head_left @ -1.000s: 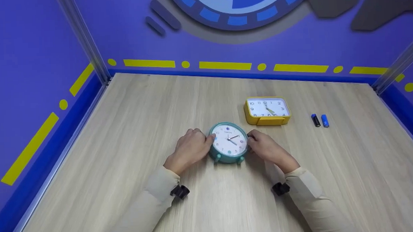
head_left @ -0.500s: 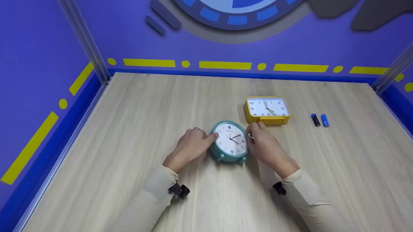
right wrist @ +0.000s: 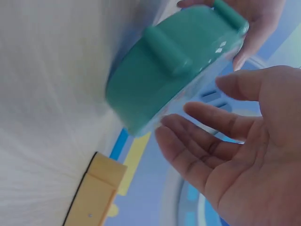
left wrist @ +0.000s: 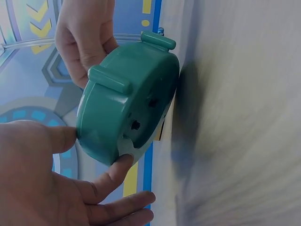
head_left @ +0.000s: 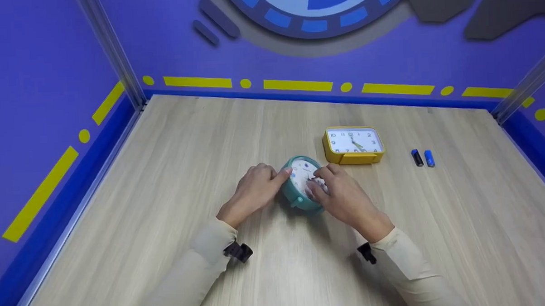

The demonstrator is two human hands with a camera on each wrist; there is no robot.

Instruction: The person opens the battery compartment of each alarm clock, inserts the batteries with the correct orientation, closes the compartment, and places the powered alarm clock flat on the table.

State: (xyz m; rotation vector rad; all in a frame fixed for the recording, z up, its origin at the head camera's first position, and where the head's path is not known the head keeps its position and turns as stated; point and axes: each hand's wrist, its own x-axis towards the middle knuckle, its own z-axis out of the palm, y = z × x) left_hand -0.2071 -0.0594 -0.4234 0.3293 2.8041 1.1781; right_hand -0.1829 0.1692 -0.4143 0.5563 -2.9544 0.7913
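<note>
A round teal alarm clock (head_left: 299, 181) with a white face and two small feet is tilted, its right side turned down. My left hand (head_left: 258, 187) pinches its left edge, thumb on the face side and index finger at the back, as the left wrist view shows. On the clock's back (left wrist: 143, 113) are dark knobs and a pale patch by the index fingertip. My right hand (head_left: 349, 198) is in front of the face, its fingers hiding the right part. In the right wrist view those fingers (right wrist: 188, 157) are loosely bent, with nothing between them and the thumb.
A yellow rectangular clock (head_left: 355, 158) lies face up just behind the right hand. Farther right lie two small batteries, one black and blue (head_left: 417, 158), one blue (head_left: 429, 158). Purple-blue panels (head_left: 196, 51) border the wooden table (head_left: 199, 133) at the back and sides.
The teal clock has been tilted and turned, its right side going down. My right hand has left the clock's right edge and moved left over its face; the left hand keeps its pinch.
</note>
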